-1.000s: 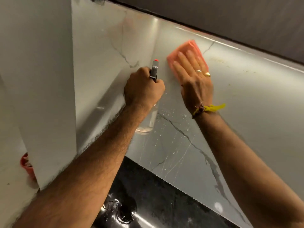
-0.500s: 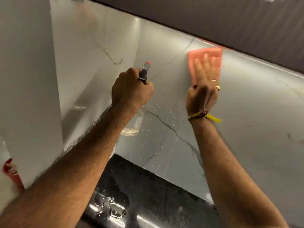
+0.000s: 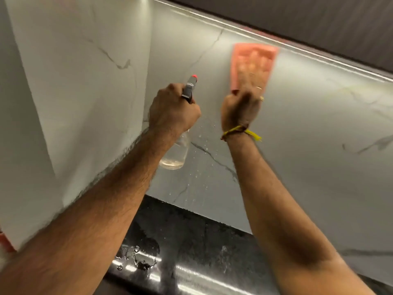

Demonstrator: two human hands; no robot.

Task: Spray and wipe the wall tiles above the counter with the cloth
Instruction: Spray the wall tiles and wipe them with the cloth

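Pressing flat on the wall tiles (image 3: 308, 128), high up just under the dark cabinet edge (image 3: 297, 20), is the pink cloth (image 3: 253, 67), smeared by motion blur. Fingers of the right hand (image 3: 242, 107) lie straight on it, their outlines hard to make out. Left of it, the left hand (image 3: 172, 111) grips a clear spray bottle (image 3: 176, 154), red-tipped nozzle up, its neck hidden in the fist. Droplets speckle the tiles below; near us, water pools on the black counter (image 3: 202, 241).
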